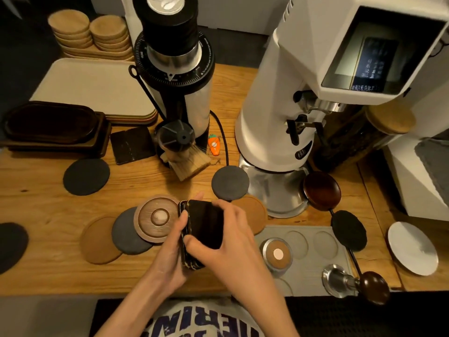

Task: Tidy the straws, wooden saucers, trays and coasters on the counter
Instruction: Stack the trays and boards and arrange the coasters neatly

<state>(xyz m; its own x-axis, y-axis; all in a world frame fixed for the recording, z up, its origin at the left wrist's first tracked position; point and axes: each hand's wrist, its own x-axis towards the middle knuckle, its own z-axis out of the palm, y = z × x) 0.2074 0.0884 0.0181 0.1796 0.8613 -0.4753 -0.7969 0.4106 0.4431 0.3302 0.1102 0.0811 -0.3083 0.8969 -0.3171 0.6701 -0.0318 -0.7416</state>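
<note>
Both hands hold a stack of black square coasters (205, 222) above the wooden counter (48, 203). My left hand (170, 254) grips its left edge, thumb on top. My right hand (228, 237) grips it from the right, fingers curled over the top. Beside it lie a round wooden saucer (156, 218), a grey round coaster (126, 235) and a tan round coaster (99, 240). More round coasters lie around: dark ones (86, 176), (229, 182), (348, 229), (11, 244), and a tan one (255, 212). Another black square coaster stack (132, 144) sits further back.
Two grinders, a black one (175, 69) and a white one (303, 93), stand at the back. Dark wooden trays (53, 127), beige trays (92, 88) and stacked wooden saucers (90, 32) fill the back left. A grey tamping mat (303, 244), tamper (352, 280), brush (189, 161) and white plate (413, 246) lie nearby.
</note>
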